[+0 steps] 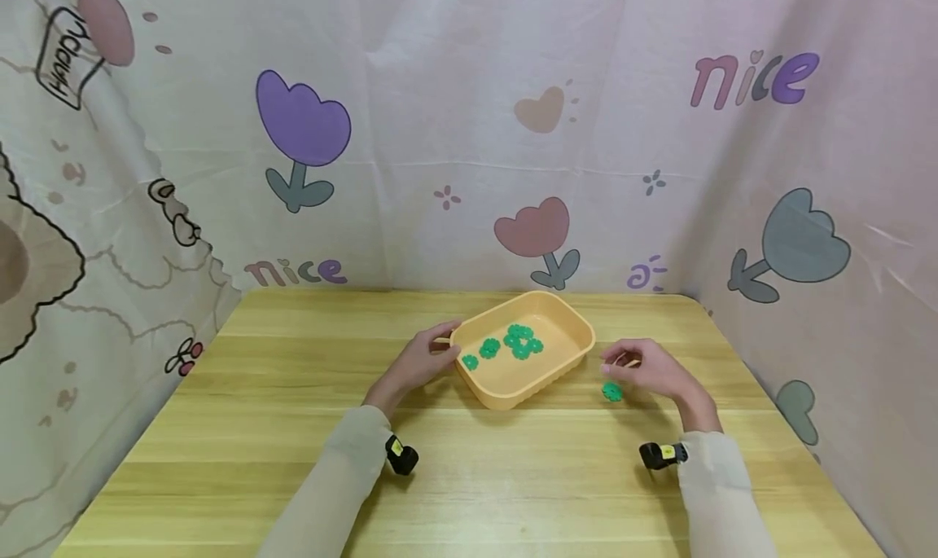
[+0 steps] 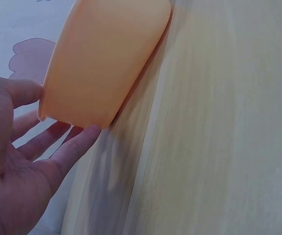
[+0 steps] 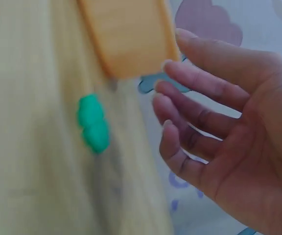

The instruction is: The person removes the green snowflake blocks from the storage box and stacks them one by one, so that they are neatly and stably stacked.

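The person's left forearm, in a pale sleeve (image 1: 333, 476), reached diagonally up and to the right from the lower edge of the head view, and the left hand (image 1: 419, 362) met the near-left end of an orange tray (image 1: 560, 342). Its thumb and fingers grasped that end, lying at the rim and against the outer wall, with the palm turned toward the camera in the left wrist view. The right forearm leaned up and to the left, and the right hand (image 1: 652, 368) hung just beyond the tray's right end, well apart from the left. Its fingers were released and bent in a loose curve, holding nothing. Just beside their tips a green flower-shaped piece (image 1: 611, 392) lay outside the tray, over the wooden table (image 1: 469, 493); the right wrist view showed it blurred, well short of the fingers. The tray stood aslant on the table between the hands, and inside it sat a single green piece (image 1: 470, 362) near the left hand, a small green clump (image 1: 489, 348) beside that, and a larger green cluster (image 1: 521, 349) near the middle.
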Motion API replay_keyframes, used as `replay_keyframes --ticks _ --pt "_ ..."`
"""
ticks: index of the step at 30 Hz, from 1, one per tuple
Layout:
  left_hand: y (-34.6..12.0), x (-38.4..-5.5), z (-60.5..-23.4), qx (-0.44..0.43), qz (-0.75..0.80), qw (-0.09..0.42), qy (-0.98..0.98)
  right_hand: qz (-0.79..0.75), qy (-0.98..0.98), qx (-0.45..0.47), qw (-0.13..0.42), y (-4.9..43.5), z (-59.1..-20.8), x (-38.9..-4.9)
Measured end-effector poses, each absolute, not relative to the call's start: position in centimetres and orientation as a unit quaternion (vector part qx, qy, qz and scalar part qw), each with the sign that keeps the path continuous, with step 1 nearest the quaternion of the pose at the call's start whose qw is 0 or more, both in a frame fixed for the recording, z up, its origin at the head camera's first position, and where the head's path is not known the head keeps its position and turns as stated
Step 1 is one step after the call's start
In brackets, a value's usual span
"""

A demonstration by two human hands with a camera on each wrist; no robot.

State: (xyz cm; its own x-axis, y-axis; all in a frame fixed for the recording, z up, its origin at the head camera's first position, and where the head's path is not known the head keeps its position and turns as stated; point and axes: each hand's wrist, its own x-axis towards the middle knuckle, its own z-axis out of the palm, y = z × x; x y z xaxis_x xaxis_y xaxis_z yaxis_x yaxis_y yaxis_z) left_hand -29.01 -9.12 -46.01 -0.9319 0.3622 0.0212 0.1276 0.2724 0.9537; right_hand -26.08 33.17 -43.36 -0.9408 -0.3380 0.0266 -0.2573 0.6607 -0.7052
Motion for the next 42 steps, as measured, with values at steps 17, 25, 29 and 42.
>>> replay_keyframes --ticks 17,25,29,42 --pt "-9.1 -29.1 -46.2 0.143 0.582 0.093 0.795 -0.479 0.846 -0.232 0.021 24.8 -41.3 -29.1" --pt "-9.0 -29.1 -46.1 0.131 0.565 0.083 0.810 -0.454 0.851 -0.263 0.033 19.8 -42.8 -31.0" --pt "-9.0 -29.1 -46.1 0.134 0.568 0.084 0.808 -0.421 0.864 -0.272 0.050 17.8 -43.3 -31.5" --pt "-9.1 -29.2 -46.0 0.144 0.567 0.086 0.807 -0.377 0.872 -0.298 0.089 13.4 -44.3 -32.5"
